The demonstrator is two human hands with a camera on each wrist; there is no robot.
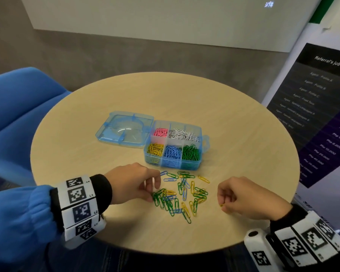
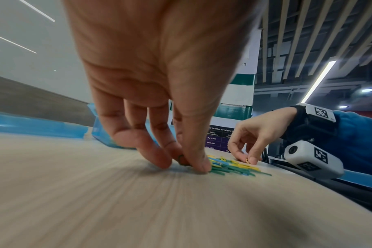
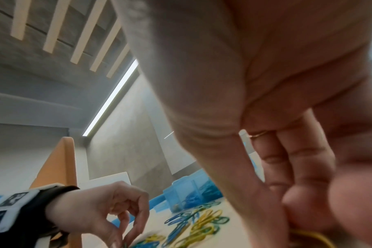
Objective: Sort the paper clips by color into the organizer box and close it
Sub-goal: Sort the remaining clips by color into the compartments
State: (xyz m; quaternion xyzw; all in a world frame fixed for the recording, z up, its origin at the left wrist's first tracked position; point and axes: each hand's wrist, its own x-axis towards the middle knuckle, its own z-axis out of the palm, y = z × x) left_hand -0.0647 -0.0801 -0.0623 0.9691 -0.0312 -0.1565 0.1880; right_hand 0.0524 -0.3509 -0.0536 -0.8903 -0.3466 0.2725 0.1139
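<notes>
The blue organizer box (image 1: pixel 171 164) stands open mid-table, its lid (image 1: pixel 124 130) lying flat to the left. Its compartments hold pink, white, yellow, blue and green clips. A loose pile of green, yellow and blue paper clips (image 1: pixel 182 195) lies in front of the box. My left hand (image 1: pixel 152 190) is at the pile's left edge, thumb and fingers pinching a green clip (image 2: pixel 181 158) against the table. My right hand (image 1: pixel 222 203) hovers just right of the pile, fingers curled, pinching a yellow clip (image 1: pixel 221 205), which also shows in the right wrist view as the yellow clip (image 3: pixel 308 234).
The round wooden table (image 1: pixel 126 99) ends close behind both wrists. A blue chair (image 1: pixel 18 114) stands at the left and a dark printed banner (image 1: pixel 312 114) at the right. Bare tabletop lies beyond and to the left of the box.
</notes>
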